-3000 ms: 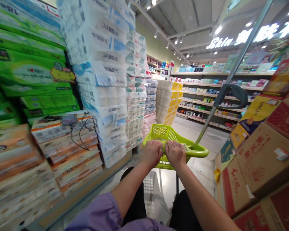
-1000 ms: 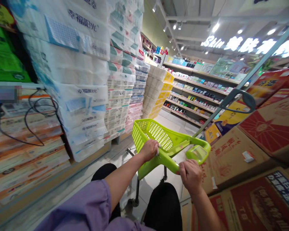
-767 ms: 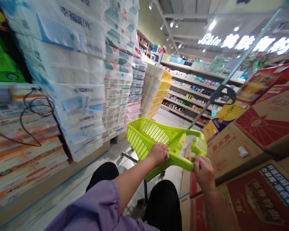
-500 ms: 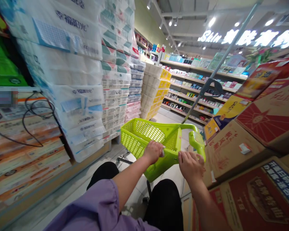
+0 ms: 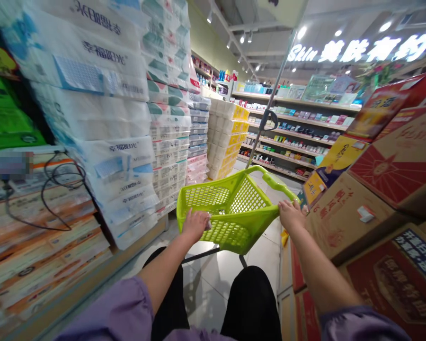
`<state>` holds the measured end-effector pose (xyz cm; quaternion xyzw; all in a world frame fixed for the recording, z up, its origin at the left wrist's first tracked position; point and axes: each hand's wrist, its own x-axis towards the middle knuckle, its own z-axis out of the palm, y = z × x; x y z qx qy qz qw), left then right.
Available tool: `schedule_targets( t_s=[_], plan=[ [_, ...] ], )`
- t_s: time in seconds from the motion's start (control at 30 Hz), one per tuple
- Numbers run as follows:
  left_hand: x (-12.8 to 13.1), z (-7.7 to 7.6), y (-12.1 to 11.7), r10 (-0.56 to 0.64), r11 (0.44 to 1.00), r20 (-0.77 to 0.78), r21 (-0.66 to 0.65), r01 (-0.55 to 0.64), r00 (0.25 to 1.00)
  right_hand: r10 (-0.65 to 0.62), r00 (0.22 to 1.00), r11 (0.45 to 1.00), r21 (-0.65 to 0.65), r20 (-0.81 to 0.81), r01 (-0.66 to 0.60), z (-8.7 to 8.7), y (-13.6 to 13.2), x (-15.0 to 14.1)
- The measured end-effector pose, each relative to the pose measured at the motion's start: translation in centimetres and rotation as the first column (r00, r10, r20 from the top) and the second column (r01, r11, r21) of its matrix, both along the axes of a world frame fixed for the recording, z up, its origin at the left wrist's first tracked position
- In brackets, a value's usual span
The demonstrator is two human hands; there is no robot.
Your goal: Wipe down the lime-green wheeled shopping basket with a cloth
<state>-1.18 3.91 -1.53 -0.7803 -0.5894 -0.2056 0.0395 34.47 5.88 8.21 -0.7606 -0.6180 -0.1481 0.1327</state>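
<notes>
A lime-green plastic shopping cart (image 5: pixel 246 215) stands in front of me, turned sideways with its handle end to the right. My left hand (image 5: pixel 196 225) is closed over the near rim of its basket. A small crumpled whitish piece (image 5: pixel 208 221), perhaps tissue, sticks out beside the thumb. At the right end, my right hand (image 5: pixel 291 215) is wrapped round the corner where the basket meets the green handle (image 5: pixel 277 183). The mesh basket holds no goods that I can see. From its far side rises a grey pole (image 5: pixel 270 102) with a dark bracket on it.
Tall stacks of wrapped paper rolls (image 5: pixel 117 128) line the left side, beside orange-white packs (image 5: pixel 53 251) with a black cable (image 5: pixel 48 208). Cardboard cartons (image 5: pixel 341 213) are piled close on the right. Further back stand stocked shelves (image 5: pixel 305 125). Pale floor tiles (image 5: pixel 208 279) show below the cart.
The cart has swung round, its long near side now facing me. My left hand moved left along with the rim, my right hand slightly right and up. The pole shifted left and stands more upright.
</notes>
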Motion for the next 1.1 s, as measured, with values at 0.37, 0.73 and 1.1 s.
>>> schedule_targets(
  t_s=[0.37, 0.73, 1.1],
  plan=[
    [4.6, 0.5, -4.9, -0.291, 0.956, -0.069, -0.065, 0.287, 0.954, 0.458, 0.861, 0.835, -0.224, -0.222, -0.502, -6.7, -1.8, -11.5],
    [-0.6, -0.3, -3.8, -0.194, 0.980, 0.003, -0.037, 0.194, 0.981, 0.567, 0.806, 0.770, -0.240, -0.170, -0.592, -10.0, -8.4, -14.4],
    [3.5, -1.4, -6.1, -0.295, 0.955, -0.002, -0.045, 0.295, 0.956, 0.541, 0.840, 0.812, -0.232, -0.044, -0.536, -11.5, -8.9, -14.9]
  ],
)
